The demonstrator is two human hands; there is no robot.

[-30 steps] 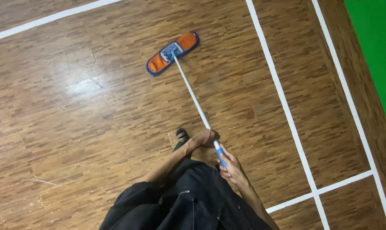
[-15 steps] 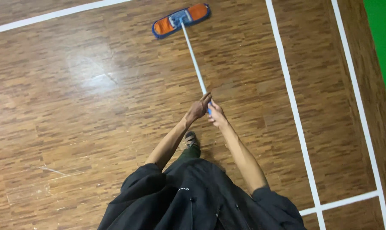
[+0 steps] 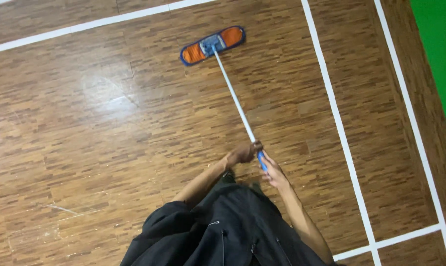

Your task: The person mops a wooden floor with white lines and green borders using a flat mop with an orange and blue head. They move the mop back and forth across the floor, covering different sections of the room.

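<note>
I see left hand (image 3: pixel 242 153) wrapped on pole (image 3: pixel 235 98), right hand (image 3: pixel 271 170) probably gripping blue handle end below; stacked grip steers mop head (image 3: pixel 213 45), flat on floor (image 3: pixel 85 148) at 12.

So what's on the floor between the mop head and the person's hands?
Head view: only the mop's white pole spans from mop head to hands, above bare wooden floor.
</note>
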